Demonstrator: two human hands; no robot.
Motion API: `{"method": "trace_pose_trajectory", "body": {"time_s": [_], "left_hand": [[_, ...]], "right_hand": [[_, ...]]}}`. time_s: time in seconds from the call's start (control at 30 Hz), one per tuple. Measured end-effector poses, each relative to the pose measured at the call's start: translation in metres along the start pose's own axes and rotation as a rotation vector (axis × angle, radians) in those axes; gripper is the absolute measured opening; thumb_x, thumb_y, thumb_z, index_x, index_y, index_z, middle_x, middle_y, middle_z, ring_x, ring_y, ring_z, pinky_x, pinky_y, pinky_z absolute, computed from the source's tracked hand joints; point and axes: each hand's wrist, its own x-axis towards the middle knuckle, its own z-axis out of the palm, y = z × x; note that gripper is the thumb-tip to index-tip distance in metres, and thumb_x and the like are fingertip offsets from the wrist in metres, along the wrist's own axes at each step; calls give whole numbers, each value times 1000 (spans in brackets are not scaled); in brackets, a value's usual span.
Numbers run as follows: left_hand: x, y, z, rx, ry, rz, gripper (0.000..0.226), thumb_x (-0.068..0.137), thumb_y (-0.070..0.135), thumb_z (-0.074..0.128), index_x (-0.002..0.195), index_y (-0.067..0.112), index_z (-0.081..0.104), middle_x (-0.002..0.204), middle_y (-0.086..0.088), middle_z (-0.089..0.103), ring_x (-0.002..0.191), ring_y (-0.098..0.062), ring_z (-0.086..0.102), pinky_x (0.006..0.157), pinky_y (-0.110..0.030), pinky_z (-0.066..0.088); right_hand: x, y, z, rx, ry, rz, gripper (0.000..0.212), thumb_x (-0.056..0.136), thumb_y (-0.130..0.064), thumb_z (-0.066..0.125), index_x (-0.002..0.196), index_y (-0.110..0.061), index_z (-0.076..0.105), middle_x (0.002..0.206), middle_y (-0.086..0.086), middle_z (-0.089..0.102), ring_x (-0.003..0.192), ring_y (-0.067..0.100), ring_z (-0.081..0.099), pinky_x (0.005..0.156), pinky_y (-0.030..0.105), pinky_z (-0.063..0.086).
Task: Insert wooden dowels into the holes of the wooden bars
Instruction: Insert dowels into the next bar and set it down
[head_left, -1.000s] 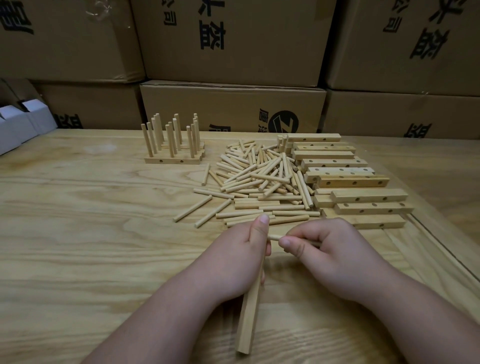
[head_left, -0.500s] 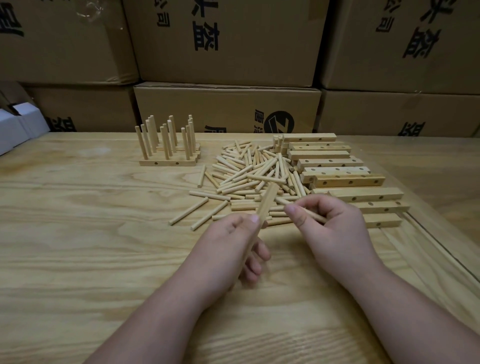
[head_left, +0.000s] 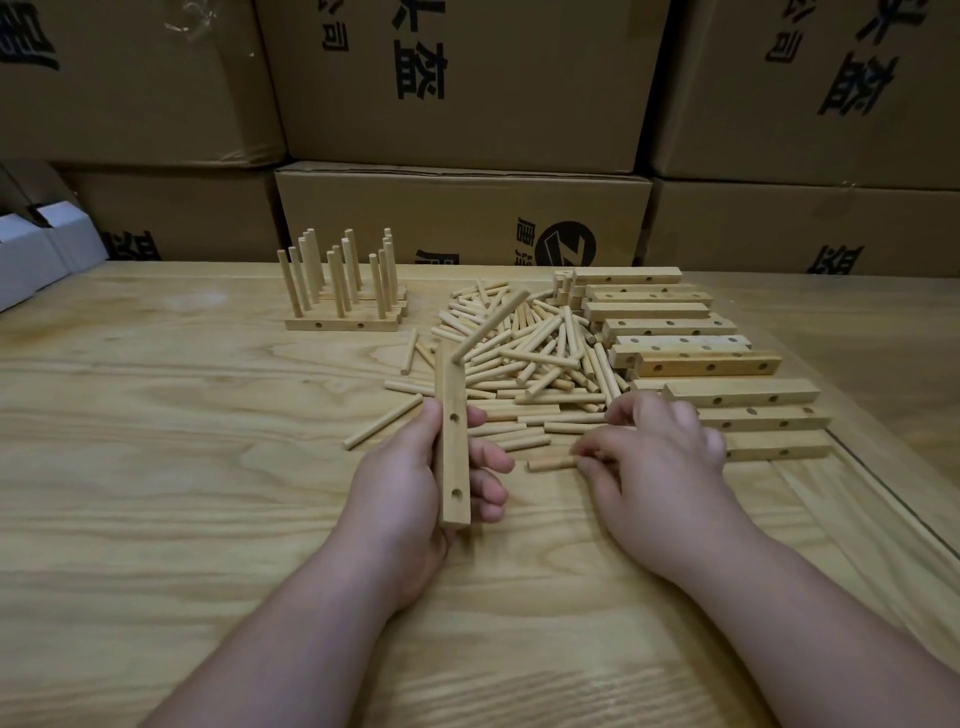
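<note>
Left hand: the left hand (head_left: 415, 483) grips a wooden bar (head_left: 454, 447) upright, thumb and fingers curled round its lower half.
Bar: one fitted dowel (head_left: 491, 325) slants out of its far end; two empty holes face the camera.
Right hand: the right hand (head_left: 654, 457) reaches down with curled fingers and pinches a loose dowel (head_left: 551, 463) lying on the table (head_left: 156, 467).
Supply: the dowel pile (head_left: 524, 358) lies just beyond, the stacked bars (head_left: 691, 358) to its right.
Risk: the slanted dowel may bind or drop out if the bar tilts further; the pinched dowel could roll free.
Containers: cardboard boxes (head_left: 462, 213) stand behind, closed, contents hidden.
Finished: finished bars (head_left: 340, 322) hold upright dowels at far left.
</note>
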Motion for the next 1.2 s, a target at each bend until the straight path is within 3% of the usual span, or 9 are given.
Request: {"method": "trace_pose_trajectory", "body": {"time_s": [0.1,0.27,0.4,0.53,0.6,0.77,0.9,1.07,1.2], "left_hand": [[0,-1,0,3,0,7,43,108,38,32,107,4,59,63,-14,64,43,-21,55,39,-27,47],[1,-2,-1,17,-9,22,42,108,38,33,106,4,57,64,-15,65,44,-22,57,40,-27,48],[3,-5,-3,78,-32,22,42,107,40,35,107,4,57,67,-16,66,46,-22,58,42,-28,49],[3,-7,-3,172,-47,46,41,107,37,37,103,2,58,69,-19,68,47,-22,58,43,-28,49],[2,-8,-3,219,-60,64,39,107,35,39,103,2,58,69,-20,68,46,-22,57,43,-27,47],[1,-9,-1,287,-107,75,34,107,34,38,98,9,58,64,-18,66,43,-21,54,41,-25,44],[0,-9,-1,370,-145,104,35,97,41,41,94,9,56,65,-16,67,42,-21,52,39,-24,41],[0,-10,-3,428,-181,115,45,94,51,33,95,10,52,65,-16,69,39,-21,53,38,-23,40],[-2,-12,-5,586,-168,147,54,98,68,22,94,31,61,53,-8,66,41,-19,57,43,-22,45]], "right_hand": [[0,-1,-4,8,-2,-8,6,91,-40,62,93,-40,67,102,-18,36,99,7,25,84,33,14],[-1,-8,-11,193,114,-57,8,98,-32,50,100,-40,52,97,-23,50,102,4,42,90,29,19],[-10,-12,-18,456,233,-208,14,96,-35,53,103,-30,63,85,-30,56,89,-8,53,80,23,37],[-15,-15,-18,560,234,-319,14,93,-31,62,101,-24,71,88,-24,64,84,-4,60,72,15,43],[-15,-16,-18,602,215,-333,11,93,-32,61,100,-27,69,87,-17,66,83,2,63,68,19,47],[-14,-15,-18,586,165,-308,21,91,-44,57,100,-31,70,86,-17,67,76,6,63,64,21,47],[-14,-15,-19,520,116,-331,22,91,-46,59,95,-31,75,80,-28,64,80,-5,61,67,14,45],[-13,-17,-27,486,55,-405,15,95,-39,60,88,-35,73,73,-21,65,72,3,63,62,29,50],[-15,-18,-32,446,11,-405,25,96,-42,57,84,-30,75,68,-16,66,68,5,62,60,32,49]]}}
